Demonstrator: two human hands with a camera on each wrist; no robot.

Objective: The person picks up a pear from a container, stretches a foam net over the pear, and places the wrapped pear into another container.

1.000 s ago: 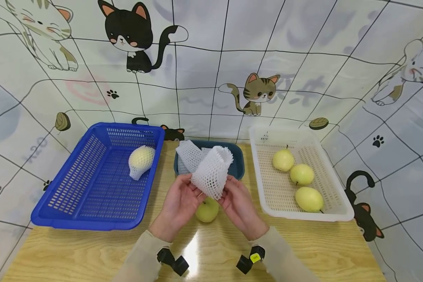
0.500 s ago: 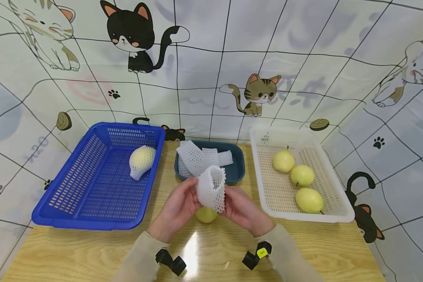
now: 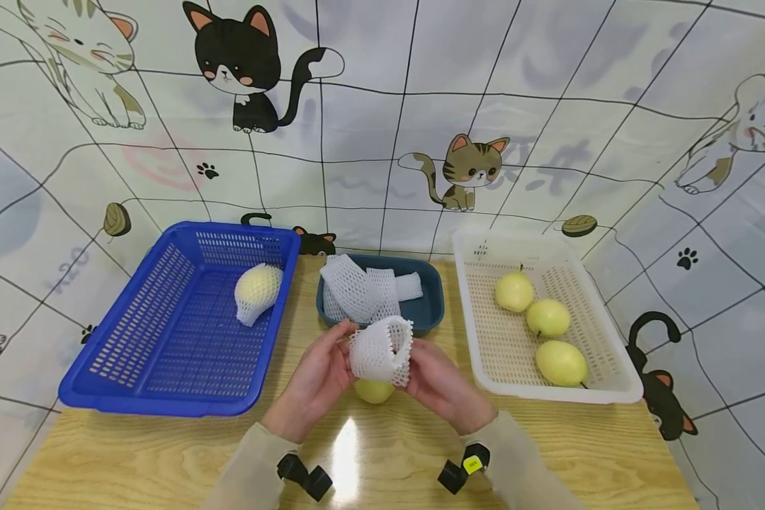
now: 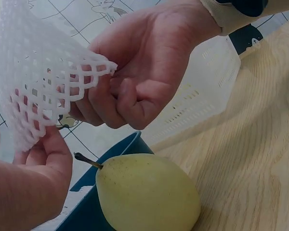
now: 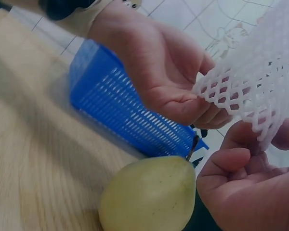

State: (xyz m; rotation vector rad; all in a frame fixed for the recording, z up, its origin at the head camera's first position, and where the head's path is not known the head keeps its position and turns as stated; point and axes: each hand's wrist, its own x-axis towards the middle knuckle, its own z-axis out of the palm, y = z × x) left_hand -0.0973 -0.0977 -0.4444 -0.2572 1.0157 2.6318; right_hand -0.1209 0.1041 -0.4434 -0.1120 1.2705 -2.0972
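Both hands hold a white foam net sleeve (image 3: 377, 353) over the table's middle. My left hand (image 3: 315, 382) grips its left side, my right hand (image 3: 445, 382) its right. In the left wrist view, the right hand's curled fingers (image 4: 106, 103) pinch the mesh edge. The sleeve's wide mouth gapes toward the right in the head view. Below it sits a yellow-green pear (image 4: 147, 192), its stem pointing away from me, partly covered by the sleeve in the head view. Behind the hands, a teal tray (image 3: 428, 312) contains several more foam sleeves (image 3: 350, 287).
At left stands a blue basket (image 3: 172, 404) with one pear in a foam net (image 3: 258, 287). A white basket (image 3: 557, 392) at right holds 3 bare pears (image 3: 561, 363). The wooden table (image 3: 382, 460) ends against a cat-patterned wall covering (image 3: 357, 120).
The foam sleeve has come down and nearer, away from the tray, and its mouth has turned toward the right. It now covers more of the pear in the head view.
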